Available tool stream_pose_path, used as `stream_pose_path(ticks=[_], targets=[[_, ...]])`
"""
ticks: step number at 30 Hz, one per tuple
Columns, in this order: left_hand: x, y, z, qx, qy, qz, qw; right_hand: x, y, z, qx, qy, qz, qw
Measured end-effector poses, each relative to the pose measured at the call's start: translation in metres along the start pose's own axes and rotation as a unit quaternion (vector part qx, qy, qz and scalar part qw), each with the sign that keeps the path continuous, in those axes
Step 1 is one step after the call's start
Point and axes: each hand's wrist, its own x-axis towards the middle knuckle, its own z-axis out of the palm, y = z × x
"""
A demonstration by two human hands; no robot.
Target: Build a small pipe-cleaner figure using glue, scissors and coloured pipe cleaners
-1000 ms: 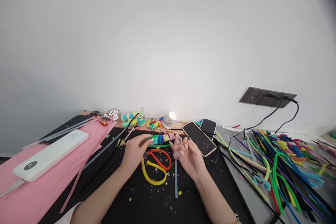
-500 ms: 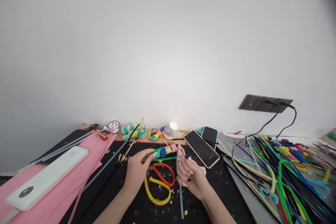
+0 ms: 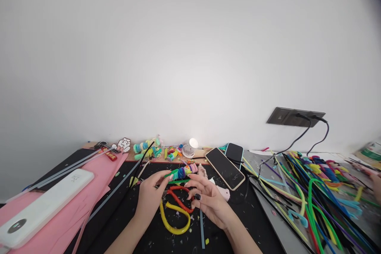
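My left hand (image 3: 151, 195) pinches the green end of a multicoloured fuzzy wrapped stick (image 3: 182, 172) and holds it a little above the black mat (image 3: 154, 238). My right hand (image 3: 208, 200) hovers just below the stick's right end with its fingers spread and nothing in them. Under the hands lie a red pipe cleaner loop (image 3: 180, 200) and a yellow one (image 3: 175, 222). A grey stick (image 3: 201, 230) lies on the mat by my right wrist.
Two phones (image 3: 225, 168) lie face up right of the hands. A big pile of coloured pipe cleaners (image 3: 321, 190) fills the right side. Pink sheets (image 3: 59, 214) and a white power bank (image 3: 41, 208) lie at the left. Another person's fingers (image 3: 376, 184) show at the right edge.
My right hand has opened from a loose curl and reached left under the stick's end. The left hand keeps its pinch. The view shifted slightly.
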Motion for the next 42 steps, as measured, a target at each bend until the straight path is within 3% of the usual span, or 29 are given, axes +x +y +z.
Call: stream_pose_path(ticks=[6,16,24,28,30,33,37,42], targets=[[0.0,0.002,0.0,-0.005,0.014,0.006,1.0,-0.001,0.0,-0.001,-0.024,-0.003,-0.011,1.0],[0.001,0.001,-0.002,0.024,0.025,0.03,0.999,0.009,0.013,-0.009,-0.076,0.081,0.021,0.994],[0.001,0.005,-0.004,0.03,0.029,0.034,0.999,0.011,0.008,-0.004,-0.236,0.082,-0.062,0.966],[0.002,0.004,-0.003,0.026,0.03,0.038,0.999,0.013,0.01,0.0,-0.357,0.089,-0.091,0.926],[0.002,0.003,-0.003,0.02,0.028,0.033,0.999,0.015,0.01,0.004,-0.424,0.097,-0.124,0.892],[0.002,0.002,-0.003,0.012,0.026,0.02,0.999,0.016,0.005,0.009,-0.56,0.101,-0.153,0.808],[0.002,0.002,-0.004,0.005,0.026,0.002,1.0,0.013,-0.004,0.017,-0.682,0.061,-0.111,0.72],[0.002,0.004,-0.005,-0.014,0.032,-0.023,0.999,0.01,-0.014,0.024,-0.734,0.0,-0.098,0.672]])
